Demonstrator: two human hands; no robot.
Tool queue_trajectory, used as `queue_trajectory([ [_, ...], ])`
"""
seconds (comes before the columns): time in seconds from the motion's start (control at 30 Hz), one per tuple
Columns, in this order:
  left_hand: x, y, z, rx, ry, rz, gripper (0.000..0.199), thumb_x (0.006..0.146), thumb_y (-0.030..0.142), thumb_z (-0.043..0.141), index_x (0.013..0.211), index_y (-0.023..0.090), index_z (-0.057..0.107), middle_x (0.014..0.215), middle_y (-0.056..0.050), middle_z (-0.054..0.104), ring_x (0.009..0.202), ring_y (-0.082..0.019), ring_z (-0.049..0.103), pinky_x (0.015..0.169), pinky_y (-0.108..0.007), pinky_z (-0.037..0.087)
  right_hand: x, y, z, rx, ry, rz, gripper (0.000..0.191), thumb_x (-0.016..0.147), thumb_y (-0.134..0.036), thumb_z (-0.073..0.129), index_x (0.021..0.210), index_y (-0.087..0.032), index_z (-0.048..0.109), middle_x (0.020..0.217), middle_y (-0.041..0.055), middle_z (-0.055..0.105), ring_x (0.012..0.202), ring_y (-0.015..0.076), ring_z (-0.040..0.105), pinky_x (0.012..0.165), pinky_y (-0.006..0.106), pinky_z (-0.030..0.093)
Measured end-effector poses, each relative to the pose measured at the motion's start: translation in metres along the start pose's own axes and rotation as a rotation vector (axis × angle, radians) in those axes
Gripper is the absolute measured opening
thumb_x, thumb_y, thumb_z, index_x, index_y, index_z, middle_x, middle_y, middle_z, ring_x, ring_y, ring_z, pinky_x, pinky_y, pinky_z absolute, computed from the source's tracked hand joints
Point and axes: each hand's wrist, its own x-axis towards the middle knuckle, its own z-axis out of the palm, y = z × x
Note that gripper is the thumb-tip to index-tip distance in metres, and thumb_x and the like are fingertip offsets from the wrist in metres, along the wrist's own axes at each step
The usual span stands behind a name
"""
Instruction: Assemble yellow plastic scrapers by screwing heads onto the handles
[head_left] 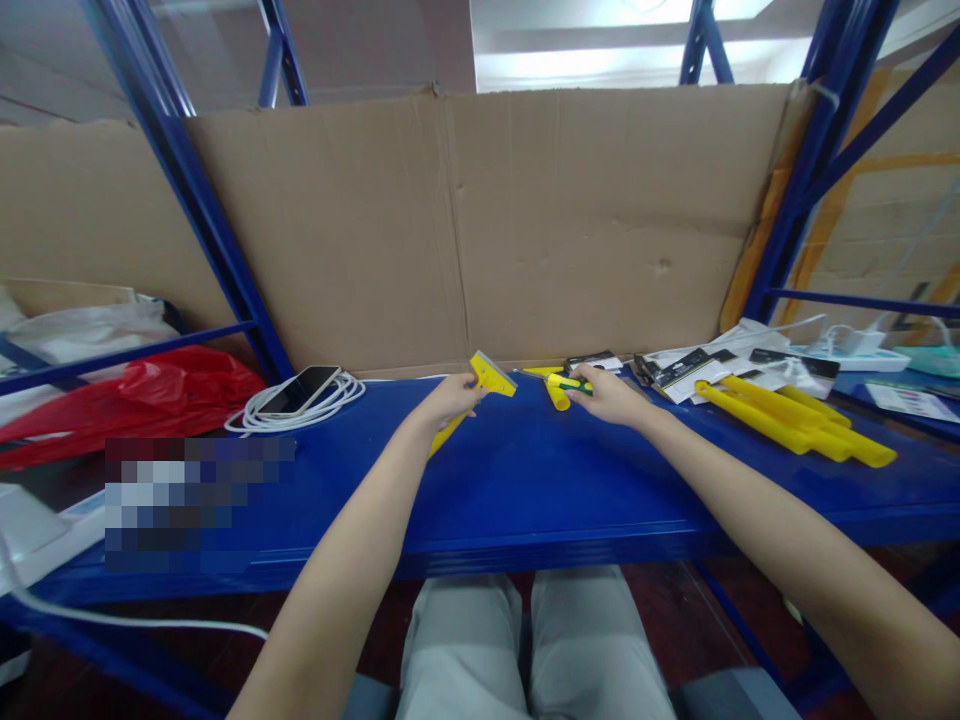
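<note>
My left hand [456,395] is closed around a yellow scraper [492,375]. Its wide head with a grey edge points up and away, and its yellow handle shows below my fingers. In my right hand [600,392] is a screwdriver [574,385] with a yellow and green handle, its shaft aimed left toward the scraper. Just below and left of that hand is a short yellow tubular piece [559,400]; whether it touches the screwdriver I cannot tell. Both hands are above the blue table [510,480], a small gap apart.
Several yellow handles [795,420] lie at the right, beside black-and-white packets [686,372]. A phone [304,388] rests on a coiled white cable [349,392] at the left, near a red plastic bag [180,385]. Cardboard [570,220] walls off the back between blue posts [217,230].
</note>
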Motion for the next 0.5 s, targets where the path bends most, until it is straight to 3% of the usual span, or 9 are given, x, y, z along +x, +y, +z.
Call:
queue_trajectory([
  [0.1,0.000,0.004,0.000,-0.157,-0.033,-0.099,0.007,0.077,0.009,0.053,0.082,0.010,0.059,0.069,-0.002,0.058,0.059,-0.011,0.055,0.057,-0.025,0.051,0.000,0.000,0.001,0.011,0.016,-0.012,0.018,0.080,-0.026,0.053,0.094,-0.016,0.055,0.092,0.0109,0.065,0.079,0.0204,0.059,0.070,0.029,0.042],
  [0.23,-0.003,0.007,0.007,-0.266,-0.058,-0.185,0.008,0.079,0.007,0.050,0.074,0.012,0.053,0.059,0.002,0.048,0.049,-0.008,0.048,0.050,-0.023,0.049,0.000,-0.001,0.004,0.040,-0.021,-0.035,0.017,0.080,-0.026,0.053,0.093,-0.016,0.055,0.091,0.0108,0.065,0.079,0.0202,0.059,0.069,0.030,0.043],
  [0.5,-0.011,0.004,0.014,-0.279,-0.053,-0.173,0.016,0.081,0.006,0.047,0.067,0.014,0.048,0.051,0.005,0.044,0.039,-0.006,0.042,0.039,-0.018,0.038,-0.001,-0.003,0.012,0.064,-0.102,-0.094,0.017,0.079,-0.027,0.054,0.093,-0.016,0.055,0.095,0.0110,0.065,0.082,0.0203,0.059,0.072,0.030,0.043],
])
